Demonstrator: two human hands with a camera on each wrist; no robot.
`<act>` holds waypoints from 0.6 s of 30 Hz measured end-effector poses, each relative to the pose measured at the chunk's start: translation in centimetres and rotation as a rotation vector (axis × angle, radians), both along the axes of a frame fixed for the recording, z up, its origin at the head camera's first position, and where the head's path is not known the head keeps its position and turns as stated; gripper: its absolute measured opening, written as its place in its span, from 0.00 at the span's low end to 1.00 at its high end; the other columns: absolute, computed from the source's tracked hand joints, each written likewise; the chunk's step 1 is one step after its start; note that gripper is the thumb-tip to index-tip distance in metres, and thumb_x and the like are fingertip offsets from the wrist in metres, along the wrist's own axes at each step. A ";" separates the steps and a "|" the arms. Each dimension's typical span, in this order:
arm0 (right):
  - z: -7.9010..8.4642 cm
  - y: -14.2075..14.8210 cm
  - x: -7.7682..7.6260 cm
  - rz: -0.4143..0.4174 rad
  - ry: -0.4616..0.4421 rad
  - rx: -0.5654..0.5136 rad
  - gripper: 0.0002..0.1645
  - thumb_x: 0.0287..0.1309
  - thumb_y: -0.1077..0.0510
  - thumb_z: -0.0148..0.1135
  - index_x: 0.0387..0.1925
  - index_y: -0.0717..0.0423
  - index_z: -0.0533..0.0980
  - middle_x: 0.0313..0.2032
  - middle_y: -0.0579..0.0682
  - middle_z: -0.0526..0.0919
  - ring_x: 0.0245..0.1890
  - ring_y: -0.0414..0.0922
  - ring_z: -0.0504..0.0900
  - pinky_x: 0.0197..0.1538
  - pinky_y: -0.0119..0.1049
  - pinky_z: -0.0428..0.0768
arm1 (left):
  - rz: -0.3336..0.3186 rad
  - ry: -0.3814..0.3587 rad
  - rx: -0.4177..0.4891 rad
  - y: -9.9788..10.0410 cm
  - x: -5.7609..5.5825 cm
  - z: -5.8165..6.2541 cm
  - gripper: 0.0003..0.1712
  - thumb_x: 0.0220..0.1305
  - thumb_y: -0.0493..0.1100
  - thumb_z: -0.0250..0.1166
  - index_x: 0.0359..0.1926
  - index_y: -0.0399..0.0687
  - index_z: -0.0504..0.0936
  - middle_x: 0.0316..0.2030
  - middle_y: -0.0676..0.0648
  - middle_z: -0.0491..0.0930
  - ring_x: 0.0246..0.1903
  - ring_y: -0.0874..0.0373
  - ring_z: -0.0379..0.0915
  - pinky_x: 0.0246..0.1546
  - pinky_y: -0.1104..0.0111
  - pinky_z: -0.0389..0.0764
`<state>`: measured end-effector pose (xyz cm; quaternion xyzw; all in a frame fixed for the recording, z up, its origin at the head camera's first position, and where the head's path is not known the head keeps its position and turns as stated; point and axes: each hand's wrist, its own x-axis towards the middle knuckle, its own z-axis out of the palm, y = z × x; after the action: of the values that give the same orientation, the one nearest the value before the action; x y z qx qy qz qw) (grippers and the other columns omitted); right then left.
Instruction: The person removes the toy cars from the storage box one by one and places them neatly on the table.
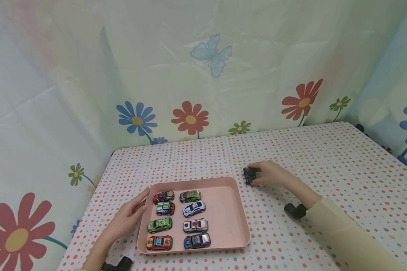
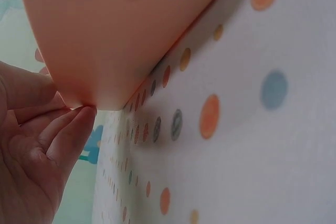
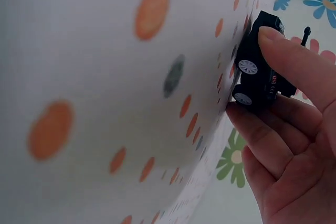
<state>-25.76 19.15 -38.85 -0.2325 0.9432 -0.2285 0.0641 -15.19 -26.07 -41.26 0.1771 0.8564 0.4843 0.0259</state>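
Observation:
A black toy car (image 1: 249, 175) with silver wheels is pinched between the thumb and fingers of my right hand (image 1: 271, 174), behind the tray's far right corner. In the right wrist view, the toy car (image 3: 262, 64) is tipped against or close to the tabletop, and a thin dark stick projects from it. My left hand (image 1: 127, 216) touches the left side of a pink tray (image 1: 225, 222) with its fingertips. The left wrist view has those fingers (image 2: 73, 129) against the tray's outer wall (image 2: 115, 30). Several small colorful toy cars (image 1: 195, 226) stand inside the tray in two columns.
A polka-dot cloth (image 1: 312, 165) covers the table. Behind it hangs a curtain (image 1: 257, 75) printed with flowers and a butterfly. A dark wrist device (image 1: 295, 210) sits by the right wrist, another (image 1: 118, 264) by the left.

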 end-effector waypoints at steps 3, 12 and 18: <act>-0.2 -0.2 -0.3 -0.016 -0.014 0.017 0.37 0.44 0.59 0.74 0.55 0.72 0.71 0.50 0.66 0.76 0.52 0.60 0.74 0.55 0.54 0.73 | -0.002 0.001 0.001 0.0 0.0 0.0 0.29 0.67 0.28 0.52 0.68 0.33 0.57 0.68 0.36 0.51 0.62 0.41 0.57 0.58 0.67 0.66; 0.2 -0.6 -1.5 -0.043 -0.063 0.070 0.39 0.48 0.56 0.72 0.59 0.69 0.69 0.54 0.68 0.73 0.55 0.62 0.70 0.58 0.56 0.69 | -0.021 0.004 0.020 -0.2 0.0 0.0 0.29 0.68 0.29 0.51 0.68 0.31 0.56 0.68 0.34 0.51 0.62 0.40 0.56 0.58 0.68 0.65; 0.6 -0.8 -2.1 -0.045 -0.086 0.096 0.38 0.48 0.57 0.72 0.59 0.68 0.69 0.55 0.67 0.72 0.57 0.63 0.68 0.59 0.58 0.67 | -0.030 -0.002 0.028 -0.2 0.0 -0.1 0.29 0.67 0.28 0.51 0.68 0.31 0.56 0.68 0.34 0.50 0.62 0.39 0.56 0.58 0.68 0.66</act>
<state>-27.84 18.33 -38.29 -0.1979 0.9545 -0.1940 0.1105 -15.24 -26.28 -41.33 0.1897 0.8468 0.4959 0.0317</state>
